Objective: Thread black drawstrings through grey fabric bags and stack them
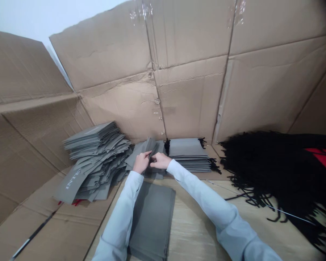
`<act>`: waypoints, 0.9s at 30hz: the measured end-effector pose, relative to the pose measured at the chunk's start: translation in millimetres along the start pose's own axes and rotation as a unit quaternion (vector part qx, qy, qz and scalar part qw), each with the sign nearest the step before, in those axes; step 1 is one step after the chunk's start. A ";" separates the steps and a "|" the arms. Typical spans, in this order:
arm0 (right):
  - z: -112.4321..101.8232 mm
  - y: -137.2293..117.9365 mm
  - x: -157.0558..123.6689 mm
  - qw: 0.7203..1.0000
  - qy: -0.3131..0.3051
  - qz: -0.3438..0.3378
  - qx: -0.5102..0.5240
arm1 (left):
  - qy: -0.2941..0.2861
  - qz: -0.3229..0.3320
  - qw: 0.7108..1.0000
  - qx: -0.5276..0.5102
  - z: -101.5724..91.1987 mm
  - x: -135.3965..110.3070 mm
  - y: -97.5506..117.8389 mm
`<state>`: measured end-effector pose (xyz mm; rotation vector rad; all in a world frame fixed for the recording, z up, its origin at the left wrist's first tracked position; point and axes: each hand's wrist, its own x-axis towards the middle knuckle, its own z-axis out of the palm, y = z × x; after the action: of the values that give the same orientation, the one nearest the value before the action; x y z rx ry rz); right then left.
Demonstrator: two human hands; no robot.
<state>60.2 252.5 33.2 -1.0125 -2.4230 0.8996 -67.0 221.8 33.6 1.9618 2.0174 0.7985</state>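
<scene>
Both my hands reach forward in light blue sleeves and meet at a folded grey paper bag [149,146] lying at the back of the work surface. My left hand [141,162] is closed on the bag's near edge. My right hand [160,160] pinches the same bag just to the right of the left hand. A flat grey bag [152,217] lies below my forearms on the wooden surface. A slumped pile of grey bags [95,159] sits to the left. A neat stack of grey bags with black cords [188,154] sits just right of my hands.
Brown cardboard sheets [190,79] wall in the back and left. A large heap of black cords [277,170] covers the right side, with something red [324,157] on it. A thin wire [260,204] lies across the wooden table [195,224].
</scene>
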 end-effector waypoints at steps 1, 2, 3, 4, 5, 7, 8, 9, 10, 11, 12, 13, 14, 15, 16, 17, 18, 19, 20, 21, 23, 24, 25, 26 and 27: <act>-0.3 0.6 2.0 0.997 -0.015 0.029 0.076 | 0.000 -0.001 1.000 0.004 -0.3 -0.6 0.9; 0.1 1.0 4.4 0.985 -0.018 0.062 0.163 | -0.001 -0.001 1.000 0.009 -0.7 -1.2 1.9; 1.5 1.4 7.3 0.963 -0.007 0.091 0.252 | -0.004 -0.001 1.000 0.016 -0.9 -2.0 3.2; 3.7 2.0 10.7 0.937 0.017 0.114 0.330 | -0.008 0.002 1.000 0.026 -1.1 -2.9 4.6; 6.4 3.0 14.4 0.913 0.049 0.134 0.383 | -0.012 0.005 0.999 0.036 -1.0 -3.7 6.1; 12.4 6.2 21.8 0.895 0.101 0.167 0.400 | -0.019 0.009 0.998 0.058 -0.5 -5.3 8.8; 15.1 8.3 25.0 0.901 0.121 0.183 0.374 | -0.021 0.007 0.997 0.068 0.0 -5.9 9.8; 17.1 10.3 27.5 0.912 0.136 0.194 0.336 | -0.022 0.003 0.997 0.077 0.6 -6.2 10.5; 18.5 12.0 29.1 0.923 0.146 0.199 0.296 | -0.021 -0.003 0.996 0.084 1.2 -6.4 10.9; 19.1 13.2 29.6 0.933 0.152 0.199 0.259 | -0.019 -0.007 0.996 0.090 1.7 -6.4 11.2; 19.1 13.5 29.1 0.942 0.155 0.196 0.226 | -0.016 -0.010 0.995 0.095 2.0 -6.3 11.3; 18.7 12.8 27.7 0.948 0.155 0.194 0.197 | -0.014 -0.012 0.995 0.099 2.0 -6.3 11.5; 17.9 11.0 25.4 0.954 0.154 0.189 0.172 | -0.013 -0.013 0.995 0.103 1.7 -6.4 11.8; 17.1 8.4 22.7 0.960 0.153 0.182 0.151 | -0.012 -0.012 0.994 0.108 1.2 -6.7 12.3; 16.3 5.1 19.6 0.965 0.153 0.171 0.131 | -0.013 -0.008 0.993 0.113 0.4 -7.1 12.8; 15.8 1.4 16.4 0.969 0.156 0.155 0.112 | -0.014 -0.003 0.993 0.117 -0.6 -7.8 13.3; 15.5 -2.3 13.6 0.973 0.162 0.136 0.094 | -0.014 0.001 0.993 0.118 -1.8 -8.5 13.8; 15.6 -5.6 11.3 0.975 0.170 0.116 0.080 | -0.013 0.005 0.993 0.114 -3.3 -9.1 13.9; 16.0 -8.2 9.7 0.977 0.179 0.095 0.071 | -0.009 0.006 0.994 0.105 -4.9 -9.5 13.7; 16.7 -9.7 9.1 0.977 0.186 0.078 0.072 | -0.004 0.005 0.996 0.091 -6.6 -9.7 13.0; 18.3 -9.6 10.6 0.976 0.179 0.054 0.109 | 0.004 -0.002 0.998 0.055 -10.4 -9.1 10.8; 18.7 -8.1 12.5 0.975 0.163 0.048 0.146 | 0.002 -0.003 0.999 0.040 -12.2 -8.3 9.3; 18.6 -5.9 14.7 0.971 0.137 0.044 0.189 | -0.001 -0.004 1.000 0.030 -13.8 -7.4 7.7; 17.8 -3.2 17.0 0.967 0.107 0.041 0.228 | -0.004 -0.003 1.000 0.025 -15.1 -6.3 6.1; 16.2 -0.3 19.1 0.963 0.080 0.039 0.253 | -0.006 0.000 1.000 0.026 -15.9 -5.2 4.5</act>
<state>38.5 259.6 23.2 -0.9402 -1.8840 1.3205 -70.8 212.9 48.0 1.9889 2.0512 0.7393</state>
